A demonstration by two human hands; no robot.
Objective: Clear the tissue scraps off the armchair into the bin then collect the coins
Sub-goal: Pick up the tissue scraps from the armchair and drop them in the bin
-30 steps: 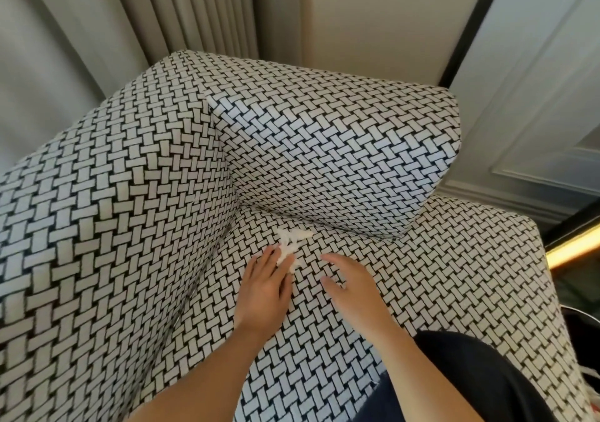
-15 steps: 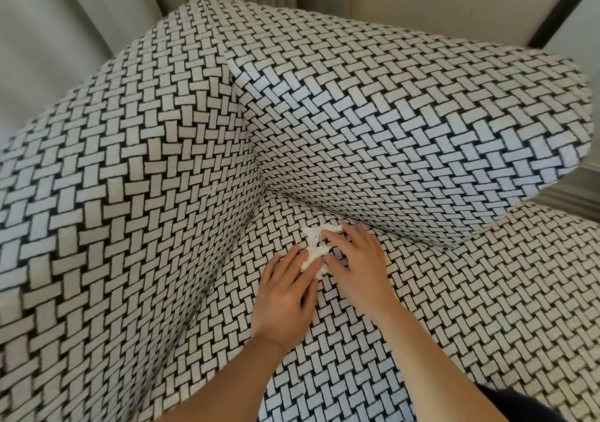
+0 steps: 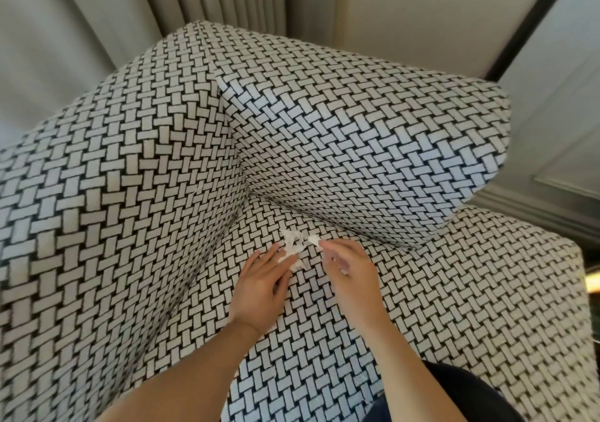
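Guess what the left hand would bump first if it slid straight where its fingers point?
Probably the tissue scraps, which lie right at the left hand's fingertips on the armchair seat; behind them comes the back cushion.

Left hand (image 3: 259, 287) and right hand (image 3: 352, 270) bare; forearms (image 3: 181, 373) bare to the frame edge. Dark garment (image 3: 467, 392) lower right: black, bluer patch alongside.

Soft daylight from the right, cool tint on the armchair (image 3: 357, 136) back cushion; left arm dimmer, warmer. Wide-angle bending at edges. Slight overall softness, no glare.
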